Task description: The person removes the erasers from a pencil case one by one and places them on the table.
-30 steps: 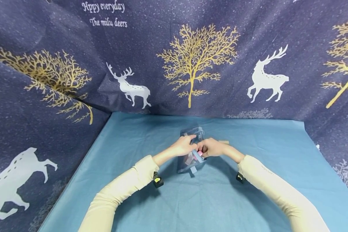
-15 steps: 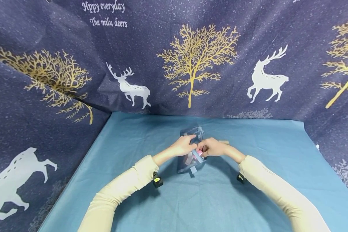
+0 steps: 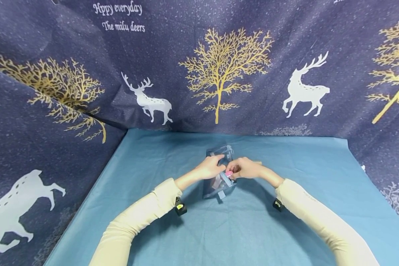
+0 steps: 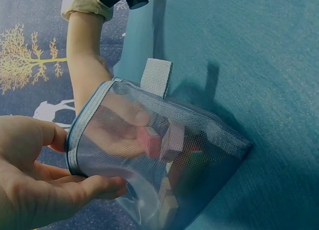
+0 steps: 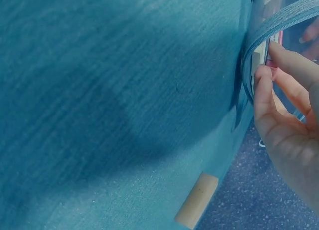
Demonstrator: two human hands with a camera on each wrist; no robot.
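Note:
A see-through mesh zip pouch (image 3: pixel 208 189) with grey-blue edging lies tilted between my hands. My left hand (image 3: pixel 210 168) grips its open rim, with the thumb and fingers on either side of the edge in the left wrist view. My right hand (image 3: pixel 247 169) reaches into the mouth, its fingertips pinching a pink block (image 4: pixel 148 141). Through the mesh, a pale mauve block (image 4: pixel 172 140) shows beside the pink one, with wooden, red and green pieces below. In the right wrist view, the fingers partly hide the pink block.
On the blue cloth (image 3: pixel 199 236), a plain wooden block (image 5: pixel 198 201) lies beyond my right hand. A fabric tab (image 4: pixel 156 76) sticks out from the pouch's side. Dark curtains (image 3: pixel 252 22) printed with deer and trees rise behind and at the left.
My right hand has shifted slightly at the pouch mouth, and the pink block between its fingers shows more clearly. My left hand and the pouch stay nearly still.

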